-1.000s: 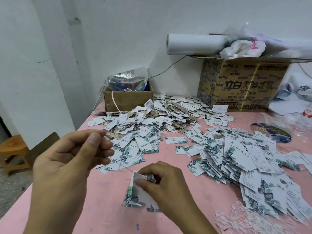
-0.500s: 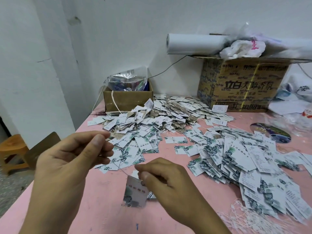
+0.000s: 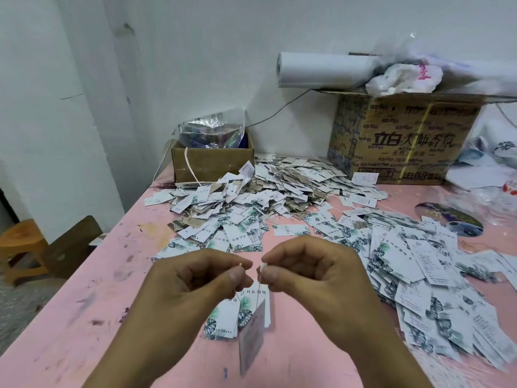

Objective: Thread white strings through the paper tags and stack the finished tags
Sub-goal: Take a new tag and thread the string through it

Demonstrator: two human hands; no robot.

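The left hand [image 3: 193,278] and the right hand [image 3: 310,273] are held close together above the pink counter [image 3: 84,317], fingertips facing and almost touching; both are curled, the left pinching one end of the white string [image 3: 260,287] between thumb and forefinger, the right pinching the other end, which shows as a small white tip; the string drops from the fingers to a paper tag [image 3: 251,338] that hangs from it, turned nearly edge-on and blurred; under it a small stack of tags [image 3: 223,317] with green leaf print lies on the counter; loose tags lie in a far heap [image 3: 265,189] and a right-hand heap [image 3: 419,275].

The big carton [image 3: 405,141] at the back bears large dark characters, of which "立白" reads plainly; the smaller repeated print on it is blurred; the tags carry Chinese characters too small to read for certain.

One second ago the left hand was raised off to the left with the string drawn out, and the right hand pressed the tag down on the counter; half a second ago the tag had lifted; now the hands have met in the middle and the tag dangles free.
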